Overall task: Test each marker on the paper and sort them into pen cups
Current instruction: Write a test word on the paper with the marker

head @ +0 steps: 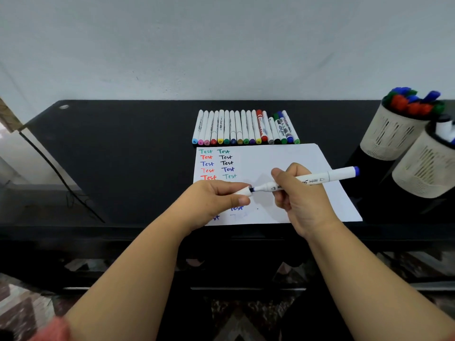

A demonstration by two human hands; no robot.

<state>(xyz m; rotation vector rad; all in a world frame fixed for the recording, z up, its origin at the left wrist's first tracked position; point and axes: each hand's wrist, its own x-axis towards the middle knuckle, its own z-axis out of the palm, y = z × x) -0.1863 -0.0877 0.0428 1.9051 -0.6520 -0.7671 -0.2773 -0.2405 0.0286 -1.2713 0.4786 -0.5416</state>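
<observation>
- Holding a white marker [310, 179] over the paper [290, 156], the right hand [299, 200] has its grip curled around the barrel.
- Left hand [216, 200] pinches the cap [242, 191] at its tip.
- Black tabletop [123, 153] meets a pale wall [221, 45].

Home room: black desk [123, 153], plain wall [221, 45], patterned floor [24, 303].

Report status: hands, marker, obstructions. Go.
Right hand grips blue marker; left hand pinches its cap at the tip. Both over the paper. Nothing in the way.
</observation>
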